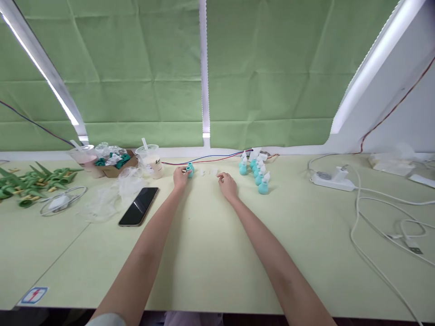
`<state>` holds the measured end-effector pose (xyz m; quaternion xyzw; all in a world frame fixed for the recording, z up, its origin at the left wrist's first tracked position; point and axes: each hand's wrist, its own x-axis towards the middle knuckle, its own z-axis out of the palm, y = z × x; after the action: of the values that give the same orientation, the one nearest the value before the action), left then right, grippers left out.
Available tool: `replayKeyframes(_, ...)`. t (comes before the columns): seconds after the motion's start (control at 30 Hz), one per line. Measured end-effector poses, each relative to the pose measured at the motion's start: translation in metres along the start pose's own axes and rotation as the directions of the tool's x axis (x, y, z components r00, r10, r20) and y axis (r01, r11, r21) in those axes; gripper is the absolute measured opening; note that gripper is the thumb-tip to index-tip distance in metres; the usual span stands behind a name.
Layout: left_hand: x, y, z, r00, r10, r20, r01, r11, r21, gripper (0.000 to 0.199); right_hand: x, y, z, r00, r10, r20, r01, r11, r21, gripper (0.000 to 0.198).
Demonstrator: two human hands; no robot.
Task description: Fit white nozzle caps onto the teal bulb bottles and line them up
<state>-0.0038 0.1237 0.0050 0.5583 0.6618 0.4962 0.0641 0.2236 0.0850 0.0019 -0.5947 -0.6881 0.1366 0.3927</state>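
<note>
My left hand is closed at the side of small turquoise bottles. One open mouth is tipped toward me at my fingertips, and another shows just behind it. How many bottles my fingers touch is hard to make out. To the right, small translucent white pieces lie in a short row on the table. My right hand rests low beside that row, its fingers bent and apart, with nothing visible in them. Beyond it stand several turquoise bottles with white pointed tops, in a slanting line.
A black phone and crumpled plastic bags lie left. Behind them are drink cups and a cardboard box. Green plastic parts are heaped far left. A power strip with white cables is at right.
</note>
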Motion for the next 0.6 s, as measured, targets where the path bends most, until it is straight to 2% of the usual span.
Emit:
replayKeyframes(0.2, 0.0, -0.002, 0.002, 1.0, -0.023, 0.006, 0.023, 0.999, -0.024, 0.028, 0.002, 0.003, 0.0, 1.0, 0.002, -0.014, -0.002, 0.999, 0.047, 0.025)
replayKeyframes(0.33, -0.003, 0.001, -0.005, 1.0, -0.027, -0.004, 0.027, 0.998, -0.056, 0.046, -0.001, 0.0, -0.001, 0.998, -0.035, -0.059, 0.038, 0.998, 0.051, 0.027)
replayKeyframes(0.4, -0.009, 0.004, -0.013, 0.999, -0.034, -0.027, 0.032, 0.996, -0.081, 0.049, -0.004, -0.003, -0.004, 0.988, -0.074, -0.135, 0.078, 0.997, 0.028, 0.029)
replayKeyframes(0.5, -0.029, 0.006, -0.03, 0.998, -0.049, -0.037, 0.043, 0.989, -0.141, 0.042, -0.005, -0.009, -0.015, 0.95, -0.13, -0.285, 0.113, 0.991, -0.075, 0.031)
replayKeyframes(0.6, -0.059, 0.005, -0.05, 0.999, -0.033, 0.041, 0.039, 0.986, -0.161, 0.037, 0.005, -0.013, -0.036, 0.916, -0.112, -0.384, 0.039, 0.98, -0.193, 0.036)
